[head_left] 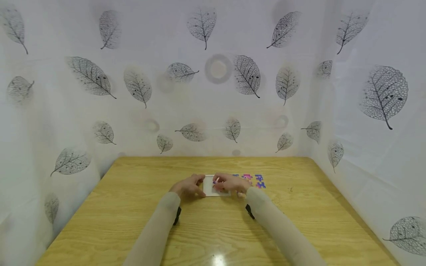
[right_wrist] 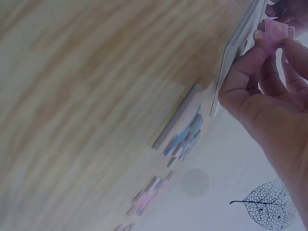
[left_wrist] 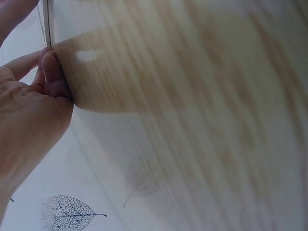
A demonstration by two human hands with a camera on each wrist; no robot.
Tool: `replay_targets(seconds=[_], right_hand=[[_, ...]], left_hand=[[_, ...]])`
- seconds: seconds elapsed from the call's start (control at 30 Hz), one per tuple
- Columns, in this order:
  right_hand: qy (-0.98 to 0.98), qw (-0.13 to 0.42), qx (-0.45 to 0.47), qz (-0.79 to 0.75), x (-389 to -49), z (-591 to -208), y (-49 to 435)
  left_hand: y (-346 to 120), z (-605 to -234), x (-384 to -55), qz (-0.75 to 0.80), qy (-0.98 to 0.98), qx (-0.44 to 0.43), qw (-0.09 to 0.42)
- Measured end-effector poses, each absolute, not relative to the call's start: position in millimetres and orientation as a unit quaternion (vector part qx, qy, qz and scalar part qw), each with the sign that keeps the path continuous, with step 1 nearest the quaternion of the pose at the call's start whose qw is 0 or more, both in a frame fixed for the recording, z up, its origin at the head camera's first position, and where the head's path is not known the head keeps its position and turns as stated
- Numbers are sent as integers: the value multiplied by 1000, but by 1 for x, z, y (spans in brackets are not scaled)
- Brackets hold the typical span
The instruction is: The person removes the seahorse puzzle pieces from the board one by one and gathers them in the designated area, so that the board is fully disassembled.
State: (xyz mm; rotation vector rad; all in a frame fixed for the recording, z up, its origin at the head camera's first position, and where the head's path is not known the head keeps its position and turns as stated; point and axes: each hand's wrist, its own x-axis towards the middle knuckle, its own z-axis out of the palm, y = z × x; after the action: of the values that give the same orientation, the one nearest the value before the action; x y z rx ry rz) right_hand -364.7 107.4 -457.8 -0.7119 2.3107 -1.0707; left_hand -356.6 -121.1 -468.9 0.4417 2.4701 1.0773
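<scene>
A white puzzle tray (head_left: 208,186) lies flat on the wooden table in front of the person. The left hand (head_left: 189,186) grips its left side, thumb at the near corner and fingers by the far one. In the left wrist view, curled fingers (left_wrist: 54,77) press against the tray's edge. Above the tray, the right hand (head_left: 231,182) pinches a pink jigsaw piece (right_wrist: 279,32) between thumb and fingertips. Part of the tray's right side is hidden under this hand.
Several loose jigsaw pieces, among them a pink one (head_left: 247,177) and a blue-purple one (head_left: 261,185), lie on the table (head_left: 206,229) right of the tray. A leaf-patterned curtain (head_left: 213,107) surrounds the table's back and sides.
</scene>
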Motion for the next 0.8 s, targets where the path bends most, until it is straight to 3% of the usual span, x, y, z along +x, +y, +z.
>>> replay_targets(seconds=[0.8], right_hand=[[843, 210, -260, -421, -361, -455, 129]], left_hand=[[-121, -472, -358, 374, 891, 168, 195]])
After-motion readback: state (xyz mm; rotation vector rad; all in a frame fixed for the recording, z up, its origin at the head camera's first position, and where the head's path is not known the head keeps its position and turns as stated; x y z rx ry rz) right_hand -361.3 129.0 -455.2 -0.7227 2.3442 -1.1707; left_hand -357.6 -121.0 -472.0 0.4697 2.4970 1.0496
